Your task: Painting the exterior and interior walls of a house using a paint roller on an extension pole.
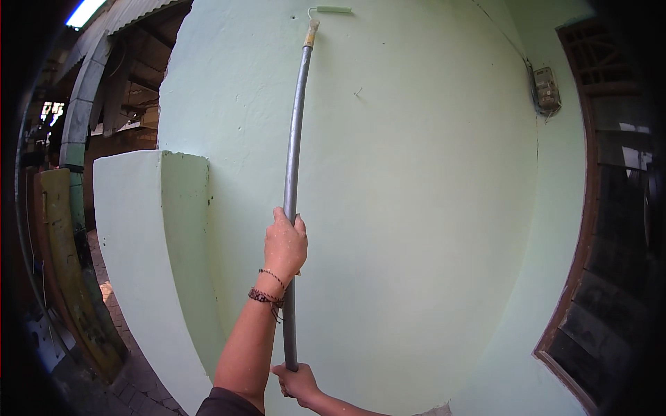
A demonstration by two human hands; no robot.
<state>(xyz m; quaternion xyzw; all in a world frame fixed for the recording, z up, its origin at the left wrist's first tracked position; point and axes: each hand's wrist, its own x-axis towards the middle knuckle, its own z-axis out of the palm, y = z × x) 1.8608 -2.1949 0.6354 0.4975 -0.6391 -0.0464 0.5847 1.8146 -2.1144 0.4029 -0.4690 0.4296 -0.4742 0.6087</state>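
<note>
A paint roller (334,10) with a pale green sleeve lies against the upper part of the light green wall (416,194). Its wire frame joins a long grey pole (295,132) at a yellowish handle (311,35). Partway up the pole, my left hand (286,246) is closed around it, with dark braided bracelets (267,297) on the wrist. My right hand (298,383) grips the pole's bottom end, its forearm coming in from the lower right. The pole stands nearly upright, leaning slightly right at the top.
At the left a low green partition wall (128,208) juts out. An electricity meter (547,90) with cables hangs at the upper right, beside a brown-framed louvred window (590,208). A small hook (358,92) sticks out of the wall. Beyond the partition stands a yellowish board (62,263).
</note>
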